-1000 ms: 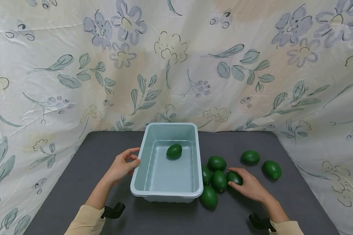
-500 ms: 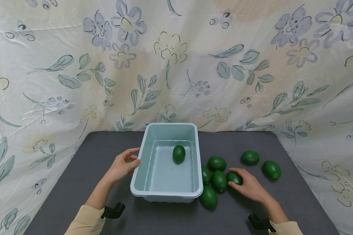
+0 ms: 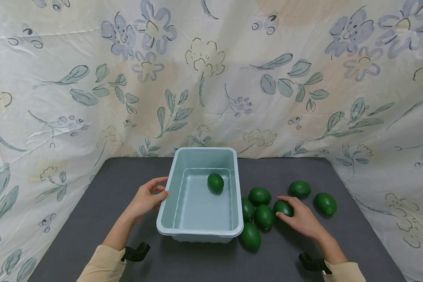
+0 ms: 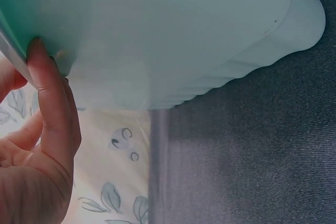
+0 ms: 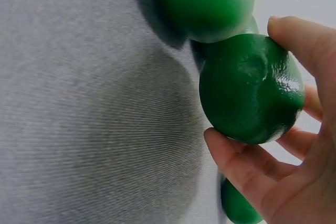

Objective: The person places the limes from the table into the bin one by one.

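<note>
A pale blue plastic tub (image 3: 197, 231) stands on the dark table, with one glossy dark green avocado (image 3: 216, 183) inside towards its far right. My left hand (image 3: 146, 200) pinches the tub's left rim; in the left wrist view, a digit (image 4: 50, 87) lies against the outer wall. To the right of the tub, my right hand (image 3: 303, 219) holds another avocado (image 5: 249, 90) between thumb and fingers. Several avocados lie close by, among them one (image 3: 264, 217) just left of the held one. Whether the held avocado is off the table is hard to tell.
Two avocados lie apart further right, one (image 3: 299, 189) behind my right hand and one (image 3: 325, 204) nearer the table's right side. Another (image 3: 250, 237) sits by the tub's near right corner. A floral cloth (image 3: 211, 78) hangs behind the table (image 3: 197, 266).
The avocado in the tub has rolled rightwards and turned. My right hand has shifted slightly right and away with its avocado, and the one beside it has shifted slightly. The left hand stays put.
</note>
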Demonstrator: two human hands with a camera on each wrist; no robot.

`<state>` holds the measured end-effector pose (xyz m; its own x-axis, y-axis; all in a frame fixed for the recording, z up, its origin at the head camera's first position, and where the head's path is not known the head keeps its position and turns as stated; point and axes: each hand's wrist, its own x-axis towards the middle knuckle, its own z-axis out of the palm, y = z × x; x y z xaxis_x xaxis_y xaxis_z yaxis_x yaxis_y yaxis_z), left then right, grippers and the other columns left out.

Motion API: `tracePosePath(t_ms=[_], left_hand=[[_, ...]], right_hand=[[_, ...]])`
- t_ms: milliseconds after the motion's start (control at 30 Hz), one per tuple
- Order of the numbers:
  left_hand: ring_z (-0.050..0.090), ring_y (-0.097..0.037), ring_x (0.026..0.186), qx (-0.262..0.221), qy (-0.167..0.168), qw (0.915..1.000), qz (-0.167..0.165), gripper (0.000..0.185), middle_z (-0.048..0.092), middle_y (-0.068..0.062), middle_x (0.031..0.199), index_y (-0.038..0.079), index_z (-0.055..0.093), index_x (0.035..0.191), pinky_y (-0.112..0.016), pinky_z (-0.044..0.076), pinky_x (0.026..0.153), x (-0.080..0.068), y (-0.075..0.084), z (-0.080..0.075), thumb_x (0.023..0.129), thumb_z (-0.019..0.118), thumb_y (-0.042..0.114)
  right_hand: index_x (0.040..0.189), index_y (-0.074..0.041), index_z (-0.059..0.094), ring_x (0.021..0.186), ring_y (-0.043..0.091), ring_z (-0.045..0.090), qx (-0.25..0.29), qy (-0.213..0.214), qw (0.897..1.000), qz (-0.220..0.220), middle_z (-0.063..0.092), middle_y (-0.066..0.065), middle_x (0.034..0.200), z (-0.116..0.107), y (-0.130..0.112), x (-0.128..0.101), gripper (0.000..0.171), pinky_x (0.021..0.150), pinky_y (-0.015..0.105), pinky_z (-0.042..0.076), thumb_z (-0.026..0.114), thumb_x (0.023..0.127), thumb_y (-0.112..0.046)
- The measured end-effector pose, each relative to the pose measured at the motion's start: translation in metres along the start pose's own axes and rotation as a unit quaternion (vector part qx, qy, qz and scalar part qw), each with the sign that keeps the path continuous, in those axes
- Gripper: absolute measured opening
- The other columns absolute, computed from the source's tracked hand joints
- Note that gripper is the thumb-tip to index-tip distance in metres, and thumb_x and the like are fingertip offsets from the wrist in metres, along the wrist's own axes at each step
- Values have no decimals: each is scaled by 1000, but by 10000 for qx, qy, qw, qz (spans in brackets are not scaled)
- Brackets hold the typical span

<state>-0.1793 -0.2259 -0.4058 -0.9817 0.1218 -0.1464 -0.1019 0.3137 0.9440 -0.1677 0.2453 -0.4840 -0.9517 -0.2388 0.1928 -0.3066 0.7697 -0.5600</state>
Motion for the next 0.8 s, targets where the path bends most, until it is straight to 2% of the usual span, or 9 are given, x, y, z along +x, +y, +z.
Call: tracePosePath(t_ms=[267, 800], left_hand=[[61, -21, 76, -2, 2, 10000, 20, 52, 56, -17, 102, 11, 41, 136, -38, 53, 60, 1, 0, 1, 88, 61, 14], [62, -22, 77, -54, -41, 10000, 37, 52, 56, -18, 102, 11, 41, 136, -39, 54, 60, 1, 0, 1, 88, 61, 13]], right_hand=[[129, -7, 50, 108, 34, 53, -13, 101, 9999, -88, 51, 16, 125, -7, -3, 9, 54, 82, 50, 45, 66, 84, -34], [133, -10, 46, 120, 37, 43, 188, -39, 9998, 109, 46, 17, 131, -18, -17, 33, 58, 91, 55, 39, 62, 86, -39]])
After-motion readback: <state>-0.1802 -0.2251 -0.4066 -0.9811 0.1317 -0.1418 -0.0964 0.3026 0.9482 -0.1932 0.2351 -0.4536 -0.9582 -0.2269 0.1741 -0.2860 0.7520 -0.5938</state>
